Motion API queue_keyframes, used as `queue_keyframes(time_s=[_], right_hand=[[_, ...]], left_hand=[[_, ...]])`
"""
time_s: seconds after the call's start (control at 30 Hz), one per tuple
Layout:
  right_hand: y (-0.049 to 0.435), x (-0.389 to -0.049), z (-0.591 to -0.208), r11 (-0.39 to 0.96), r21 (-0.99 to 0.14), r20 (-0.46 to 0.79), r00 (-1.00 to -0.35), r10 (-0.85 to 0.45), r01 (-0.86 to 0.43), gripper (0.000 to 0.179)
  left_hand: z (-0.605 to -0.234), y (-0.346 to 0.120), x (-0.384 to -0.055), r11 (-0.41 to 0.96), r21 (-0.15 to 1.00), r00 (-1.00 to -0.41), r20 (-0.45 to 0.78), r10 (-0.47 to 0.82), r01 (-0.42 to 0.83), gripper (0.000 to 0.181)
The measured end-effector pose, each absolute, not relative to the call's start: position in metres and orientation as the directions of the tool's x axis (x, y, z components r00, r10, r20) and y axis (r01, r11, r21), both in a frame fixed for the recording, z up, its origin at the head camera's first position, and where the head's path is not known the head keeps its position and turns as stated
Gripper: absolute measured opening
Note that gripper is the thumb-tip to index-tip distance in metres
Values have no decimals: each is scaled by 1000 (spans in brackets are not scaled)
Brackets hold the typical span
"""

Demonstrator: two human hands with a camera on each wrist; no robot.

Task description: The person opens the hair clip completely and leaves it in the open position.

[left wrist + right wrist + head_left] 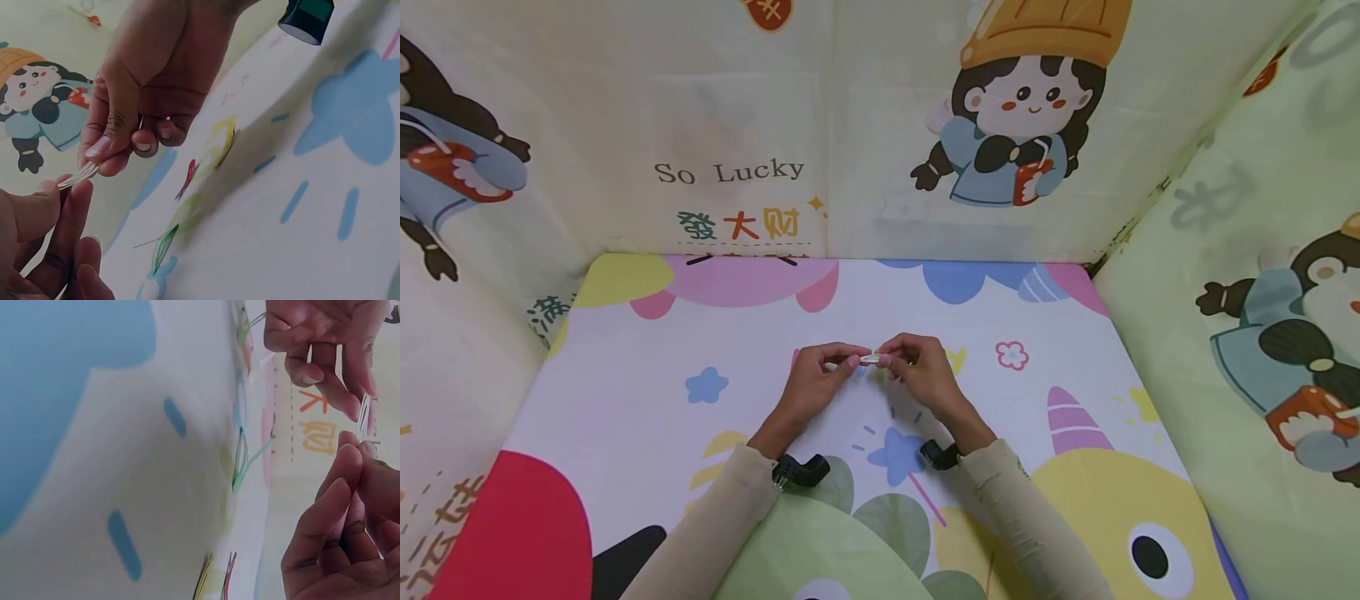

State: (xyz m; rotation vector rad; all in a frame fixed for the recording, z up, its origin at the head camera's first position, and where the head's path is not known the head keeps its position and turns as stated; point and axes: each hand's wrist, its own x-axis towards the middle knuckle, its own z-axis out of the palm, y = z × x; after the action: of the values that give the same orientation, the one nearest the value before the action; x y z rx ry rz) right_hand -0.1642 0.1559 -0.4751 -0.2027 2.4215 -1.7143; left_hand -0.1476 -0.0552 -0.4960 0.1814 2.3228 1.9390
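Observation:
A small white paper clip (pixel 870 359) is held between both hands above the table. My left hand (pixel 814 377) pinches one end between thumb and fingers. My right hand (pixel 927 372) pinches the other end. In the left wrist view, the clip's (pixel 80 176) parallel wires show between the fingertips. The right wrist view shows the clip (pixel 362 419) edge-on. Below the hands lie coloured paper clips: a green one (pixel 164 249) with one wire bent outward, a red one (pixel 187 178) and a yellow one (pixel 226 149).
Toward the left hand's side lies another green clip (pixel 243 328), its wire also bent out. The table (pixel 625 400) has a cartoon-printed cover. Printed cloth walls (pixel 880 125) stand at its back and sides. Each wrist wears a black camera (pixel 805 471).

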Motion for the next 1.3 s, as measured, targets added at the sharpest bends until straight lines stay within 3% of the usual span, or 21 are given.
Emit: queue_keyframes(time_s=[0.7,1.3], right_hand=[[152,-163,-472,239,-971,-33,-992,-121,3,8],[149,-163,-469,218,-976,-28,-996,-79,10,6]], left_hand=[[-497,-52,-148,-91,976,-973,-181,146,-196,30],[-496,-44,-147,-183,960,-976,-197,96,-212,31]])
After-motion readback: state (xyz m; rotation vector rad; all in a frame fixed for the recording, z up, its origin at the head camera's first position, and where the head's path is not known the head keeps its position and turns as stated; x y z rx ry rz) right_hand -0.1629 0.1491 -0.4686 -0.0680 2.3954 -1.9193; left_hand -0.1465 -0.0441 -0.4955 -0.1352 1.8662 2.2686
